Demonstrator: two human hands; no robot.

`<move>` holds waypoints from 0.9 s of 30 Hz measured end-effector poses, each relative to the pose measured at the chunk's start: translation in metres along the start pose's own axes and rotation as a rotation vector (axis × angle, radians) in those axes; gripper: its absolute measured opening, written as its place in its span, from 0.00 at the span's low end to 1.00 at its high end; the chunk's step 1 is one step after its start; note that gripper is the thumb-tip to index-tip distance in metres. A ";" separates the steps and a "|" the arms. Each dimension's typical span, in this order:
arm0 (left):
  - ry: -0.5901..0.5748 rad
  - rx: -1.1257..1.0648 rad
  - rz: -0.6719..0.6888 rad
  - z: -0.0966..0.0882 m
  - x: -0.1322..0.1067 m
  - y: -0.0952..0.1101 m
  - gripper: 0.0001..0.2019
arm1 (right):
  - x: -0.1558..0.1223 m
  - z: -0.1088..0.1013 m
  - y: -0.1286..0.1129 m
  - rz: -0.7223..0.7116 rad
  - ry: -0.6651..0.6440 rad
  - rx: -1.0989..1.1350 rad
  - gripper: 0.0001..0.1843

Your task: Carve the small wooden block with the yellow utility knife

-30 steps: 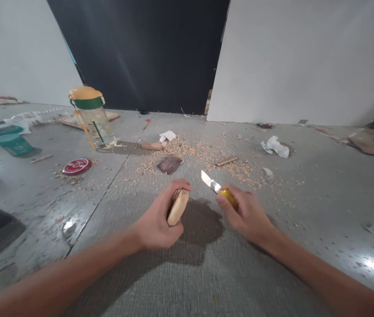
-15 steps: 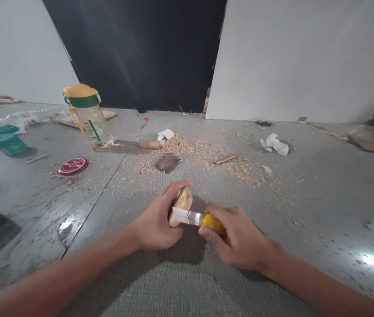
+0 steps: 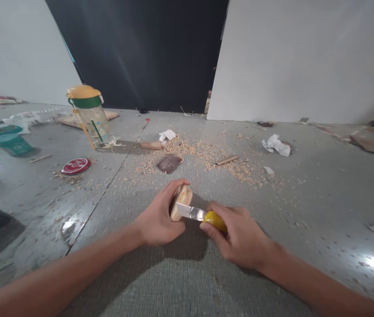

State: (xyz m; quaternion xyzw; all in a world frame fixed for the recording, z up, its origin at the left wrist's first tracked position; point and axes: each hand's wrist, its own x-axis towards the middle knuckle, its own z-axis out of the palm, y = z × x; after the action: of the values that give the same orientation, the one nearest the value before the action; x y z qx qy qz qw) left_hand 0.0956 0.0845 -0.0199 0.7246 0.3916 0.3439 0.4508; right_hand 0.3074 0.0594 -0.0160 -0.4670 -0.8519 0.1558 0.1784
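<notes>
My left hand [image 3: 159, 218] is closed around a small pale block of wood [image 3: 185, 196], its thumb below and fingers over the far side. In my right hand [image 3: 240, 235] is a utility knife [image 3: 215, 220] with a yellow handle, gripped with the blade pointing left. The flat blade lies across the face of the wood and seems to touch it. Just beyond my hands, a dark brown piece [image 3: 169, 164], partly blurred, rests on the grey surface. Wood shavings [image 3: 200, 149] are scattered behind it, with a thin wooden-handled tool [image 3: 226, 160] among them.
To the left stand a clear bottle [image 3: 99, 125] with a yellow lid, a red round tin [image 3: 75, 166] and a green cup [image 3: 13, 144]. Crumpled paper [image 3: 276, 145] lies to the right. A brown wooden handle [image 3: 152, 145] sits behind the shavings. White and black panels close off the back.
The knife blade has moved slightly up and right along the wood. The wood block has shifted a little in my left hand's grip, and the whole view has moved slightly.
</notes>
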 end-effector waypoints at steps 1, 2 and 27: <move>-0.014 -0.026 -0.011 -0.001 0.000 0.000 0.37 | 0.001 -0.001 0.003 0.016 0.016 0.016 0.13; -0.026 -0.048 -0.019 -0.002 -0.001 0.001 0.37 | 0.002 -0.003 0.009 0.044 0.046 0.040 0.14; -0.016 0.126 0.084 0.000 -0.003 0.002 0.37 | -0.003 -0.001 0.000 0.013 -0.049 0.072 0.16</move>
State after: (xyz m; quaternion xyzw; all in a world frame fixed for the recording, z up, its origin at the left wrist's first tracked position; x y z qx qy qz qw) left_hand 0.0950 0.0817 -0.0186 0.7701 0.3783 0.3313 0.3925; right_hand 0.3090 0.0567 -0.0160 -0.4621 -0.8467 0.1989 0.1732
